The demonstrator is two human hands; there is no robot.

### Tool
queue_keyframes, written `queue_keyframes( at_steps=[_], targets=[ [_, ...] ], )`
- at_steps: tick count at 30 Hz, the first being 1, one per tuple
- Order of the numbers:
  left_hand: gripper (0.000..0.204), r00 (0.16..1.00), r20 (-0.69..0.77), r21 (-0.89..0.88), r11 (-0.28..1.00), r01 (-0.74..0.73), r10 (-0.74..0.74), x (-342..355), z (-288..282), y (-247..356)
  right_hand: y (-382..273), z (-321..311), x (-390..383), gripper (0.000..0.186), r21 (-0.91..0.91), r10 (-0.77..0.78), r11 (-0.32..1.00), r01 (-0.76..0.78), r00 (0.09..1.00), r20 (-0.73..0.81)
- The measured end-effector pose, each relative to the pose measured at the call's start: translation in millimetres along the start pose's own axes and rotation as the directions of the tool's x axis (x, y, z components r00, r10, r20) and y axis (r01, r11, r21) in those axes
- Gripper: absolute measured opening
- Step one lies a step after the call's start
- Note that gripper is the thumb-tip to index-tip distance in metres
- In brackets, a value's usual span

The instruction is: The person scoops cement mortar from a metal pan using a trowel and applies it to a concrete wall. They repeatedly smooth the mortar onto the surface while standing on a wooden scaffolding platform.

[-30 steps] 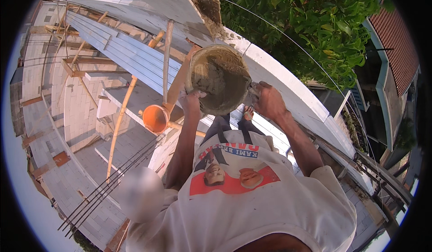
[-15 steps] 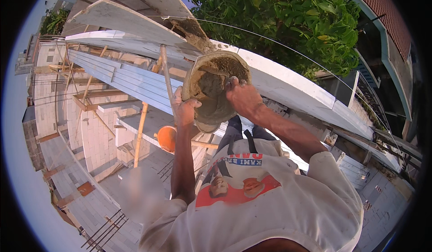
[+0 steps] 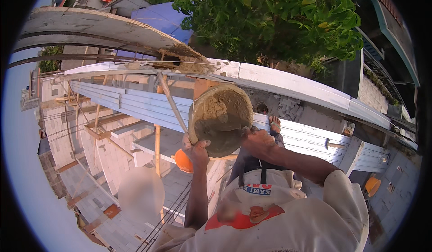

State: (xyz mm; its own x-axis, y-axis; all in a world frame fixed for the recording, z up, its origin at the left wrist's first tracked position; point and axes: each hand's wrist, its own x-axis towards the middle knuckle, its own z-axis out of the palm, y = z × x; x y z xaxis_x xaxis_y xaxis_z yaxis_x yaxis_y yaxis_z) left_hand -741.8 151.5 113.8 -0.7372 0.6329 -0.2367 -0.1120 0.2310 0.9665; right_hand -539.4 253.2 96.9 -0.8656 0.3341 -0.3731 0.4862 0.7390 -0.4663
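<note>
A mortar-caked bucket (image 3: 196,117) hangs between my two hands, its mouth facing up toward me. Wet grey mortar (image 3: 218,139) pools at its near side, and a rougher layer clings to the far inner wall. My left hand (image 3: 195,149) grips the rim at the left, thumb over the edge. On the near right of the rim, my right hand (image 3: 257,140) is closed around it. Beyond the bucket runs the white block wall top (image 3: 288,83), with fresh mortar (image 3: 193,65) where it meets a board (image 3: 103,27).
Ribbed metal planking (image 3: 310,137) crosses below me, with a bare foot (image 3: 275,125) on it. A slanted wooden pole (image 3: 171,99) stands left of the bucket. An orange bucket (image 3: 183,161) and bamboo post (image 3: 157,162) are lower down. Leafy branches (image 3: 279,22) reach the wall's far side.
The bucket has come back from the wall top toward my body, both hands still on it. The view has shifted, showing more of the board and the mortar at its end.
</note>
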Motion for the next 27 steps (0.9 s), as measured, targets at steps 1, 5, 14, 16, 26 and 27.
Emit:
queue_keyframes(
  at_steps=[1, 5, 14, 16, 26, 27],
  targets=[
    [0.029, 0.999, -0.018, -0.014, 0.999, 0.031, -0.032, 3, 1, 0, 2, -11, -3, 0.033, 0.034, 0.005, 0.999, -0.007, 0.999, 0.047],
    [0.036, 1.0, 0.024, 0.128, 0.992, 0.012, -0.015, 11, -9, -14, 10, 14, 26, 0.041, -0.031, 0.175, 0.983, -0.183, 0.969, -0.172],
    [0.027, 0.992, 0.027, 0.301, 0.945, -0.13, 0.127, 12, 5, 2, 17, -22, 38, 0.037, 0.009, 0.233, 0.972, -0.233, 0.966, -0.115],
    [0.018, 0.916, 0.211, 0.436, 0.805, -0.401, 0.342, 16, 10, 17, 12, -28, 41, 0.037, 0.053, 0.235, 0.97, -0.235, 0.972, 0.015],
    [0.02, 0.837, 0.307, 0.2, 0.829, -0.523, 0.453, -7, -3, 55, 51, -25, 8, 0.035, 0.501, -0.099, 0.77, 0.394, 0.85, -0.517],
    [0.023, 0.859, 0.275, 0.19, 0.851, -0.489, 0.432, -11, 0, 59, 49, -18, 6, 0.034, 0.596, -0.079, 0.68, 0.427, 0.851, -0.519]
  ],
)
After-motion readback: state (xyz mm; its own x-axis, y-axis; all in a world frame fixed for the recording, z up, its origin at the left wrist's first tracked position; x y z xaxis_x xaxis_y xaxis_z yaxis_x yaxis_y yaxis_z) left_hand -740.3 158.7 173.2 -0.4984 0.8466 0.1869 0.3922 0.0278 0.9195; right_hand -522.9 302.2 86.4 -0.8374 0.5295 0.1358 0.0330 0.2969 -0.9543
